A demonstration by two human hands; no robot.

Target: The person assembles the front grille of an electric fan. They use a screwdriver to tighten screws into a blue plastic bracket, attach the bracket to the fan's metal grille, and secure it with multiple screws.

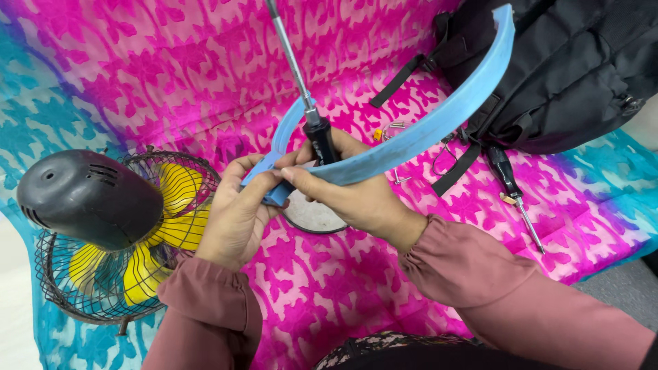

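Observation:
My left hand [236, 212] pinches the joined ends of a light blue plastic ring band [439, 116] that curves up to the right and loops behind. My right hand [349, 188] grips the same joint and also holds a black-handled screwdriver [317, 133], its metal shaft pointing up and away. A dark round disc [312, 216] lies on the cloth under both hands, mostly hidden.
A fan head [103, 226] with a black motor housing, yellow blades and wire cage lies at the left. A black backpack [569, 68] sits at the top right. A second screwdriver [514, 195] and small metal clips [394, 130] lie on the pink and blue cloth [343, 294].

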